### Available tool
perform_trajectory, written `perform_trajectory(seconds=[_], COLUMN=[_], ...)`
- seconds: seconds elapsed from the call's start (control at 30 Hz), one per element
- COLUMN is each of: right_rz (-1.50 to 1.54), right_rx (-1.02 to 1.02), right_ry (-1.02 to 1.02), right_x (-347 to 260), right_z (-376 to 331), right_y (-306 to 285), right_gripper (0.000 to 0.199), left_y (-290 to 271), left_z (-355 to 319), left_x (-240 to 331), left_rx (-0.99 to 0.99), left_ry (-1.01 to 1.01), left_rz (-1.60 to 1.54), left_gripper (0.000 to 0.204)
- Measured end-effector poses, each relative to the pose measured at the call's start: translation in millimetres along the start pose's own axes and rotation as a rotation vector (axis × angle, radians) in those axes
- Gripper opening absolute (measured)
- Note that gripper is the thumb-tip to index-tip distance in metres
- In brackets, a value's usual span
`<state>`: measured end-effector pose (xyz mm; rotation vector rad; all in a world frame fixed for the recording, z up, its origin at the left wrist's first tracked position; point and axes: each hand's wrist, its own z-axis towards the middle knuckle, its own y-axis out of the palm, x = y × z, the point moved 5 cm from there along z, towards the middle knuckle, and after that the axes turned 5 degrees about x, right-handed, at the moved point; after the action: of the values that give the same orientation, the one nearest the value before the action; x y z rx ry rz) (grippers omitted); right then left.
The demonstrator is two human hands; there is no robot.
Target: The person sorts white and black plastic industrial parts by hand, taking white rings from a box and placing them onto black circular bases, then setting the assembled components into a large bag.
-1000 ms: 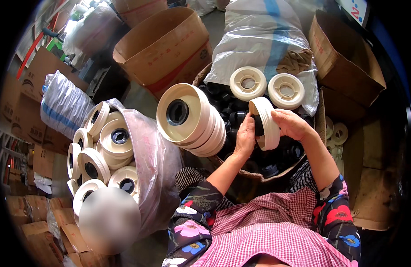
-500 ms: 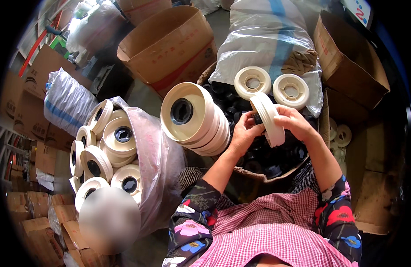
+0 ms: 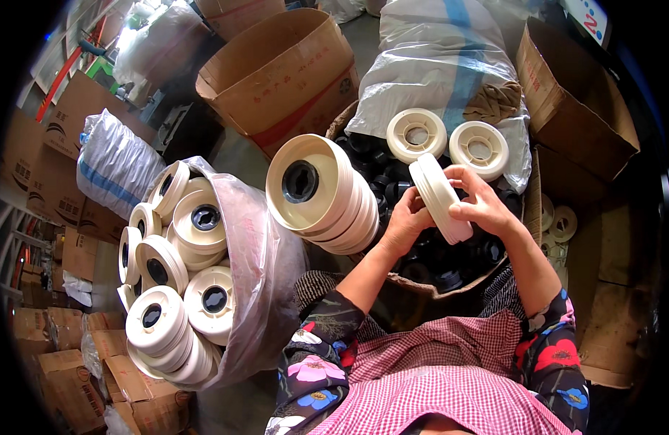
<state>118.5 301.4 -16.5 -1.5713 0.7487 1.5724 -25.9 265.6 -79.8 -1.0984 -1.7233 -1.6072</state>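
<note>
Over an open carton, I hold a cream plastic flanged wheel (image 3: 442, 197) tilted nearly edge-on. My right hand (image 3: 482, 205) grips its right side, thumb on the near face and fingers behind. On the other side, my left hand (image 3: 407, 223) is closed against the wheel's left face; its fingertips are partly hidden. Whether a black part sits in that hand cannot be seen. Below lie many loose black plastic fittings (image 3: 450, 279). Two more cream wheels, one at left (image 3: 416, 135) and one at right (image 3: 479, 150), rest just beyond my hands, their spoked centres without black fittings.
Left of my hands leans a stack of cream wheels (image 3: 316, 192) with a black centre. Farther left, a plastic bag (image 3: 258, 254) holds several wheels with black centres (image 3: 213, 299). Open cartons stand behind (image 3: 276, 72) and at right (image 3: 574, 101). A white sack (image 3: 429, 65) lies ahead.
The wheel has turned so its rim faces me more, and a black piece visible at my left fingertips is now hidden. The whole view has shifted slightly.
</note>
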Motion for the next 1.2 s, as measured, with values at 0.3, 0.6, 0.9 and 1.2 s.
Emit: perform_trajectory(seconds=[0.3,0.6,0.9,1.2], right_rz=[0.226,-0.326,-0.021,0.034], right_rx=[0.002,0.064,0.091,0.170], right_ry=[0.346,0.408,0.333,0.353], right_x=[28,63,41,72], right_z=[2,7,12,36], right_y=[-2,-16,-8,-26], right_gripper=[0.066,0.054,0.044,0.020], left_y=[3,1,3,24], left_z=[-2,-2,-7,-41], left_x=[3,15,13,51], left_rx=[0.002,-0.088,-0.093,-0.124], left_ry=[0.132,0.120,0.093,0.406], left_rz=[0.335,0.300,0.244,0.387], left_gripper=[0.069,0.070,0.075,0.079])
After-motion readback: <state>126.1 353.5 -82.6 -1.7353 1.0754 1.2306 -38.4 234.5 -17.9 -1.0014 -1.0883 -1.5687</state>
